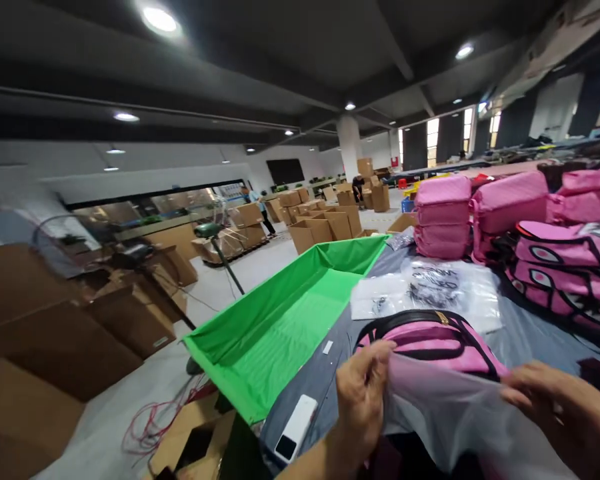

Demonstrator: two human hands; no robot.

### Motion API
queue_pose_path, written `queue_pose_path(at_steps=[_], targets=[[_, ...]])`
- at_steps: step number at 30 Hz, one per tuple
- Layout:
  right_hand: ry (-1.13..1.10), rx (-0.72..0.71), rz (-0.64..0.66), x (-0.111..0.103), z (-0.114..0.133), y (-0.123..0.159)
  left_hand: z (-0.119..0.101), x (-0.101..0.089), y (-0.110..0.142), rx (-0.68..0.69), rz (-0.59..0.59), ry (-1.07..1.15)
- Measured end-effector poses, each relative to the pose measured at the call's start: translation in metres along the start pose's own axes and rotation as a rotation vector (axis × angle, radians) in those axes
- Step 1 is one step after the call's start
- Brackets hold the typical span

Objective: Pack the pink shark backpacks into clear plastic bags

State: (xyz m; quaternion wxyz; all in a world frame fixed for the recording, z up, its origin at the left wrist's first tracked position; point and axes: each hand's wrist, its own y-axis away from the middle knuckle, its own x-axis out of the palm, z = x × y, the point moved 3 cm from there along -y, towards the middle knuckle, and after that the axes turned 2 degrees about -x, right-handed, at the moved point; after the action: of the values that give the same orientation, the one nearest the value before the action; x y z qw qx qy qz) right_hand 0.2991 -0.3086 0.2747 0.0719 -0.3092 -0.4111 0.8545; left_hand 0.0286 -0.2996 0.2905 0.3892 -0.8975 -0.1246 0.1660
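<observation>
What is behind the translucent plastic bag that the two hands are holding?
Beyond the upper edge of the translucent plastic bag shows the top of a pink backpack with black trim; farther back lies printed plastic packaging. What the bag covers below cannot be made out.

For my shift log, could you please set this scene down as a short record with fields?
Left hand: pinching one side of a translucent plastic bag
Right hand: pinching the bag's other side
Backpack: pink with black trim, near part hidden by the bag
Beyond backpack: flat clear plastic packs
Right side: stacked pink bags
Left side: green trough
On grey cover: white device with dark screen
</observation>
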Motion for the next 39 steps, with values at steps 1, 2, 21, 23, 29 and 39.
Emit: queue_pose_path(at_steps=[1, 2, 21, 23, 29, 39], targets=[[-0.014, -0.05, 0.067, 0.004, 0.0, -0.024, 0.011, -0.004, -0.011, -0.135, -0.026, 0.047], [-0.028, -0.089, 0.128, 0.008, -0.001, -0.048, 0.022, -0.005, -0.021, -0.251, -0.034, 0.1], [-0.091, -0.291, 0.377, 0.044, -0.029, -0.093, 0.069, 0.007, -0.035, -0.673, 0.364, 0.421], [-0.113, -0.22, 0.435, 0.043, -0.027, -0.093, 0.07, 0.003, -0.034, -0.631, 0.372, 0.362], [-0.226, -0.052, 0.625, 0.049, -0.017, -0.1, 0.07, -0.016, -0.048, -0.499, 0.557, 0.097], [-0.189, -0.156, 0.58, 0.043, -0.007, -0.106, -0.036, 0.003, -0.123, 0.21, 0.77, -0.185]])
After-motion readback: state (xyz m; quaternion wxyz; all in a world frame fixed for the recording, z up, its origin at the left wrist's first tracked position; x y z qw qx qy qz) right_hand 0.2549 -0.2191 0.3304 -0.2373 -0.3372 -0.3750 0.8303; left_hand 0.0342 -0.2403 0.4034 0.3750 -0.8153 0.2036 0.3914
